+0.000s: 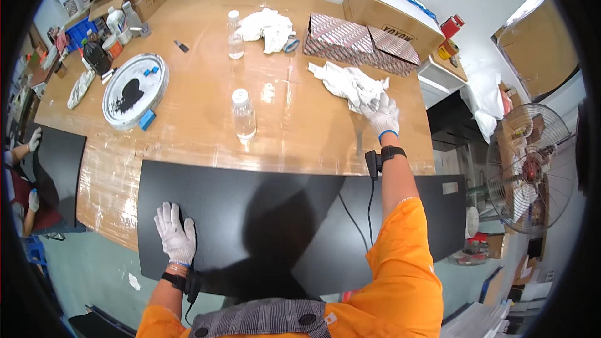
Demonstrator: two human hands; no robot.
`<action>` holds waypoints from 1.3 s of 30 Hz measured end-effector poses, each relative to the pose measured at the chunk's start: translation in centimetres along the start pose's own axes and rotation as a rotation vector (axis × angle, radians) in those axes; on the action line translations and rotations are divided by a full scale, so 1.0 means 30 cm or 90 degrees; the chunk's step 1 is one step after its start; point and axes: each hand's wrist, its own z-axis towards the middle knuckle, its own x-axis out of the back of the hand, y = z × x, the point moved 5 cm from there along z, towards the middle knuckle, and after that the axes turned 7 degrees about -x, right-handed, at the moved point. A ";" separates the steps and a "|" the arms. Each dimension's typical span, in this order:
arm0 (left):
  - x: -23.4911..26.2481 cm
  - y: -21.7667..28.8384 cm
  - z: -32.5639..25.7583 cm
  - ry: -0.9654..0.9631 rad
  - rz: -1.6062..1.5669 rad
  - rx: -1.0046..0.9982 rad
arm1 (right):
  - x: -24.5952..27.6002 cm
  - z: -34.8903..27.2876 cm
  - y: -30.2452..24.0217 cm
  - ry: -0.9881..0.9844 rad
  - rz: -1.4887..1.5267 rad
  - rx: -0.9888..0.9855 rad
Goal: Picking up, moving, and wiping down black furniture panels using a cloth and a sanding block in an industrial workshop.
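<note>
A long black panel [213,213] lies along the near edge of the table in front of me. My left hand [175,233], in a white knit glove, rests flat on its left part with the fingers spread. My right hand [382,117], gloved the same way, reaches across the panel to a crumpled white cloth [349,82]. Its fingers are apart and touch the cloth's near right edge; no firm hold on it shows. Left of that cloth stands a clear bottle [244,119] with a white cap, holding clear liquid.
A second clear bottle [235,37] and another white cloth [268,28] are farther back. A round white lid [159,87] with black powder and blue blocks sits left. Patterned boxes [338,40] stand at the back. A co-worker's gloved hand [35,139] rests on another black panel [62,163]. A fan [531,169] is at right.
</note>
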 end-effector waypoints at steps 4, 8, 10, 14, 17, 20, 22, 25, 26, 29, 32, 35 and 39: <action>-0.008 0.031 -0.002 0.001 -0.007 -0.007 | -0.058 0.095 -0.100 -0.013 -0.157 0.045; -0.008 -0.001 -0.031 -0.013 0.027 0.010 | -0.120 0.149 -0.217 -0.044 -0.026 0.115; -0.069 0.131 0.054 -0.016 -0.070 -0.045 | -0.149 0.368 0.211 0.197 0.051 0.031; -0.023 0.004 -0.007 -0.019 0.018 0.016 | -0.048 0.192 -0.001 -0.057 0.433 0.050; -0.049 0.001 0.006 -0.023 0.033 -0.005 | 0.225 0.005 0.196 0.059 0.509 0.063; -0.060 -0.024 0.002 -0.030 0.032 -0.002 | 0.609 -0.360 0.255 -0.237 0.563 0.129; -0.069 -0.036 0.000 -0.029 0.034 -0.019 | 0.673 -0.530 0.319 -0.390 0.445 0.233; -0.069 -0.036 0.002 -0.026 0.043 -0.042 | 0.589 -0.797 0.401 -0.116 0.061 0.525; -0.072 -0.051 0.002 -0.017 0.042 -0.039 | 0.560 -0.819 0.329 -0.269 0.011 0.434; -0.080 -0.037 0.007 -0.017 0.037 -0.041 | 0.341 -0.984 0.352 -0.359 0.122 0.464; -0.071 -0.057 -0.004 -0.020 0.071 -0.052 | 0.316 -0.947 0.367 -0.412 0.006 0.368; -0.056 -0.036 -0.008 -0.013 0.042 -0.035 | 0.308 -0.904 0.738 0.024 -0.172 0.271; -0.036 -0.003 0.013 -0.027 0.041 0.000 | 0.437 -0.827 1.169 -0.039 -0.332 -0.079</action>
